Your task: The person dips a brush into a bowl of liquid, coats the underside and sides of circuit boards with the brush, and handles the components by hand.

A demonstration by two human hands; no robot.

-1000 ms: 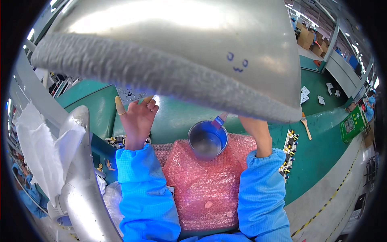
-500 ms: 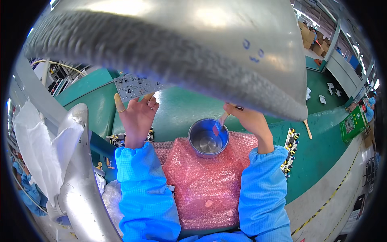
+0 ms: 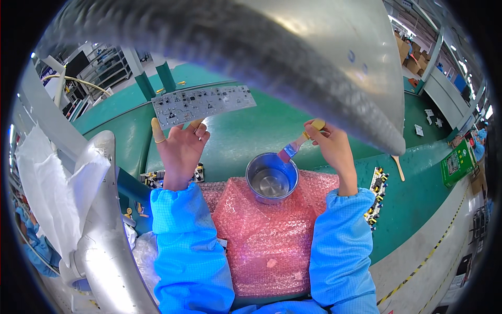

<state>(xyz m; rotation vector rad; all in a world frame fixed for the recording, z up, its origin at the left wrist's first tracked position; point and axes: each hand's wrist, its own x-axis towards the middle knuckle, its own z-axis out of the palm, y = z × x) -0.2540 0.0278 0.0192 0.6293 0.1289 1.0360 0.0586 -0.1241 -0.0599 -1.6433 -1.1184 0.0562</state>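
Since the earlier head-view frame, the brush (image 3: 291,150) has risen to the cup's (image 3: 254,170) rim, its handle pinched in the right hand (image 3: 333,146) — likely angled to drain inside. Thumb spread from fingers, the left hand (image 3: 180,153) grips the circuit board (image 3: 204,104) by its lower-left edges, probably keeping its face clear — most of it extends beyond the fingertips.

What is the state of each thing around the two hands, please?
Left hand: holding circuit board
Circuit board: raised, tilted
Right hand: holding brush
Brush: slanted, lower end at cup's rim
Cup: upright, uncovered; contents unclear
Pink bubble wrap: spread beneath cup
Component-covered board: lying on green bench
Wooden handle: lying on bench, upper end hidden
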